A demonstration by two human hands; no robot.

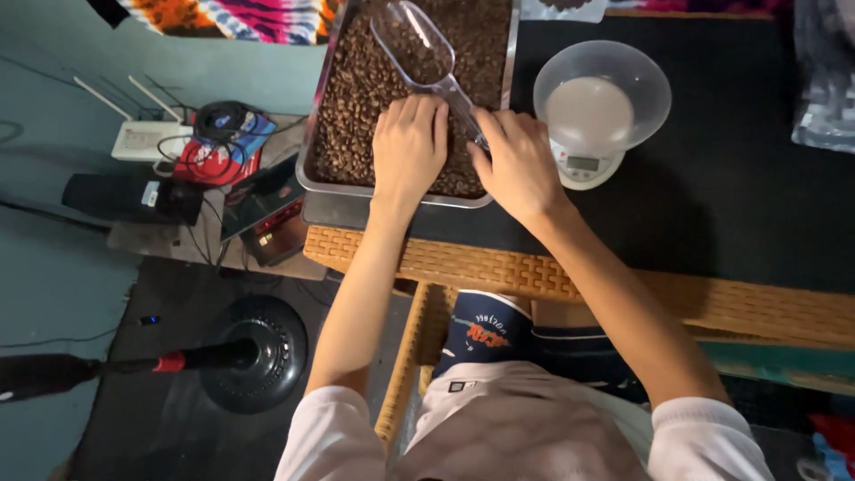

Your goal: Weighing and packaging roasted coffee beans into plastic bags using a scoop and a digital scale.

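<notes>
A metal tray (313, 178) full of brown coffee beans (356, 98) sits at the table's front edge. My left hand (410, 147) lies palm down on the beans, fingers together. My right hand (512, 160) grips the handle of a clear plastic scoop (414, 44), whose bowl rests on the beans further back. Just right of the tray stands a small white digital scale (583, 167) carrying a clear plastic bowl (601, 93) that looks empty.
The table has a black top (730, 178) and a woven wicker edge (499, 267). To the left, lower down, are a white router (147, 138), coiled cables, a dark device and a black round fan base (258, 352) on the floor.
</notes>
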